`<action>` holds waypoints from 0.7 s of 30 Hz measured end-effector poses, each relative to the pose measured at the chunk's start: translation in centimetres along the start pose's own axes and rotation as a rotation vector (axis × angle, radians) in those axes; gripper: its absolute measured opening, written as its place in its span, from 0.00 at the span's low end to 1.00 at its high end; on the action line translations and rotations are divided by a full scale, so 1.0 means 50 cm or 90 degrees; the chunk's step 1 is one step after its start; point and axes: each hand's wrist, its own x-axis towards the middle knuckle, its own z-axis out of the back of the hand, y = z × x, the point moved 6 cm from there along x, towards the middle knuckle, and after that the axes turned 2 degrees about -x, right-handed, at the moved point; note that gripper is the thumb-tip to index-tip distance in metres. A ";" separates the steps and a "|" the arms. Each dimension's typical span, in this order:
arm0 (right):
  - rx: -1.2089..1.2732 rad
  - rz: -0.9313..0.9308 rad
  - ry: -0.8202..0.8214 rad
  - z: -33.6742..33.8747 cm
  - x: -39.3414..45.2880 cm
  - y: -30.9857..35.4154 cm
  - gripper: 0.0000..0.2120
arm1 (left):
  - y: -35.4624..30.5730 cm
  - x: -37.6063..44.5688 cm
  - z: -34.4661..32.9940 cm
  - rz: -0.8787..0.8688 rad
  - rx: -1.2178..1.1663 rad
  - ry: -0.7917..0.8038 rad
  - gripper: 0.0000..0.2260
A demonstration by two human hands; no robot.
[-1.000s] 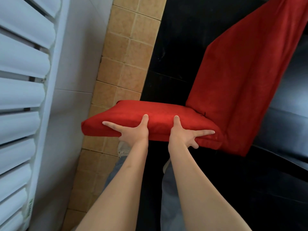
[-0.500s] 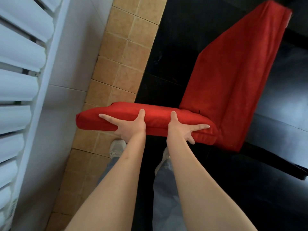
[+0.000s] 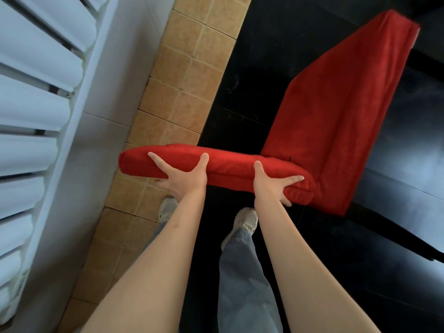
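Together, left hand (image 3: 183, 179) and right hand (image 3: 271, 186) clasp red cushion (image 3: 228, 164) by its near edge.

- Floor: a strip of tan tiles (image 3: 168, 104) runs beyond and beneath the left hand (image 3: 183, 180), its fingers (image 3: 156, 159) over the strip; glossy black floor (image 3: 240, 80) spreads beyond the right hand (image 3: 269, 186).
- Left pale sneaker (image 3: 167, 209) stands just nearer than the left fingers, where tan meets black.
- Right pale sneaker (image 3: 245, 222) stands on the black, nearer than the right fingers (image 3: 294, 180).
- Whether the hanging corner of the red cushion (image 3: 336, 116) touches the floor cannot be told.
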 end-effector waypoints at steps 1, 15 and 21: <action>-0.036 0.018 -0.001 0.007 -0.004 -0.005 0.56 | 0.003 0.005 0.013 -0.014 0.014 -0.005 0.56; -0.654 0.712 0.205 -0.162 -0.125 0.074 0.52 | -0.072 0.164 0.174 -0.570 0.588 0.180 0.51; -0.777 0.740 0.170 -0.197 -0.116 0.081 0.54 | -0.097 0.187 0.143 -0.645 0.645 0.254 0.49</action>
